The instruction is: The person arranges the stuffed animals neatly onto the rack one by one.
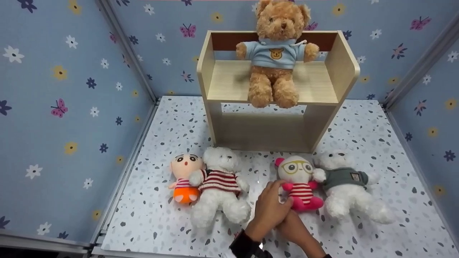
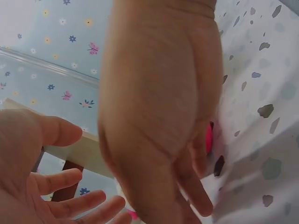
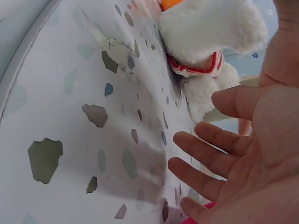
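Note:
Near a pink panda doll (image 1: 300, 193) with yellow glasses and a striped top, my left hand (image 1: 269, 205) and right hand (image 1: 291, 226) overlap in the head view. Loosely spread, the fingers of the left hand show in the left wrist view, with the other hand (image 2: 159, 102) in front. In the right wrist view the right palm faces the camera, its fingers relaxed and holding nothing. Whether either hand touches the pink doll is hard to tell. A white bear (image 1: 349, 186) in a green sweater lies beside it on the right.
Left of the hands lie a white bear (image 1: 218, 184) in a striped sweater and a boy doll (image 1: 186, 179) in orange shorts. A brown bear (image 1: 276, 53) in a blue hoodie sits on the wooden shelf (image 1: 229, 82). Flowered panels (image 1: 64, 129) surround the speckled tabletop (image 1: 150, 222).

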Available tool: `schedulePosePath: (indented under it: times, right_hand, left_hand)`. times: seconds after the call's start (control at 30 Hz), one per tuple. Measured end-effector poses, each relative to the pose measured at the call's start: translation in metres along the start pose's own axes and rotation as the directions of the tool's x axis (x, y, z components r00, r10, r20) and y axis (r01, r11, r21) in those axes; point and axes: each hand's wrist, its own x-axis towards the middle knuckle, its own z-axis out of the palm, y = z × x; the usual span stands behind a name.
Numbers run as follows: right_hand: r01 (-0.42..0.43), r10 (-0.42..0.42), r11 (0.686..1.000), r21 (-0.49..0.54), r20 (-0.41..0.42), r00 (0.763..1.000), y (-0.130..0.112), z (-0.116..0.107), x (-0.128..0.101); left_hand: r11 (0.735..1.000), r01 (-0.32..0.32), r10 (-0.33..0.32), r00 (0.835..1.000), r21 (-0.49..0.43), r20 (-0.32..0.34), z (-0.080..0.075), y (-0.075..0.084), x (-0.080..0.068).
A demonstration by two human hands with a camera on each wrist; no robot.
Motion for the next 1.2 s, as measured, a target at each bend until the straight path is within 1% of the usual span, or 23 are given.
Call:
schedulePosePath:
  times: [0.07,0.17,0.27,0.33,0.37,0.5,0.53,0.6,0.7,0.77,0.83,0.9,1.0,1.03,1.2]
  right_hand:
    - [-0.049,0.047,0.997,0.066,0.036,0.998,0.0,-0.004,0.0]
    - [-0.096,0.086,0.987,0.131,0.079,0.993,-0.001,-0.01,-0.001]
    - [-0.112,0.102,0.982,0.151,0.071,0.992,-0.003,-0.015,-0.002]
    - [-0.119,0.113,0.983,0.141,0.049,0.992,-0.004,-0.019,-0.003]
    - [-0.123,0.119,0.985,0.12,0.035,0.992,-0.005,-0.021,-0.004]
    - [-0.179,0.18,0.983,0.045,-0.006,0.984,-0.01,-0.032,-0.005]
    - [-0.197,0.198,0.98,0.026,-0.026,0.98,-0.011,-0.035,-0.005]
    - [-0.229,0.23,0.973,0.018,-0.077,0.97,-0.014,-0.041,-0.005]
    - [-0.244,0.244,0.969,0.024,-0.189,0.951,-0.016,-0.05,-0.003]
    - [-0.241,0.238,0.97,0.024,-0.275,0.931,-0.014,-0.054,-0.001]
    - [-0.229,0.219,0.973,0.015,-0.361,0.907,-0.011,-0.056,0.0]
    - [-0.222,0.2,0.975,-0.002,-0.426,0.882,-0.008,-0.058,0.001]
    - [-0.209,0.171,0.978,-0.024,-0.487,0.856,-0.002,-0.057,0.002]
    - [-0.2,0.16,0.98,-0.026,-0.498,0.852,0.0,-0.057,0.002]
    - [-0.098,0.07,0.995,-0.024,-0.542,0.837,0.008,-0.052,0.003]
  left_hand:
    - [1.0,0.02,-0.02,1.0,-0.003,-0.011,0.002,-0.002,0.0]
    - [0.999,0.042,-0.043,0.999,-0.011,-0.019,0.005,-0.005,0.0]
    - [0.997,0.066,-0.066,0.998,-0.032,-0.018,0.007,-0.007,0.001]
    - [0.995,0.088,-0.089,0.996,-0.042,-0.017,0.009,-0.009,0.002]
    - [0.994,0.1,-0.101,0.995,-0.043,-0.018,0.01,-0.009,0.003]
    - [0.989,0.137,-0.139,0.99,-0.052,-0.026,0.015,-0.013,0.004]
    - [0.988,0.143,-0.145,0.989,-0.056,-0.026,0.016,-0.014,0.004]
    - [0.986,0.151,-0.153,0.988,-0.07,-0.033,0.018,-0.015,0.005]
    - [0.982,0.17,-0.173,0.984,-0.083,-0.035,0.02,-0.017,0.005]
    - [0.978,0.188,-0.191,0.981,-0.095,-0.03,0.022,-0.018,0.005]
    - [0.973,0.206,-0.209,0.978,-0.108,-0.018,0.023,-0.018,0.005]
    - [0.969,0.213,-0.217,0.976,-0.128,-0.013,0.025,-0.018,0.005]
    - [0.966,0.214,-0.218,0.976,-0.146,-0.006,0.028,-0.019,0.005]
    - [0.965,0.213,-0.216,0.976,-0.15,-0.006,0.029,-0.02,0.005]
    - [0.963,0.212,-0.215,0.977,-0.165,0.0,0.032,-0.022,0.005]
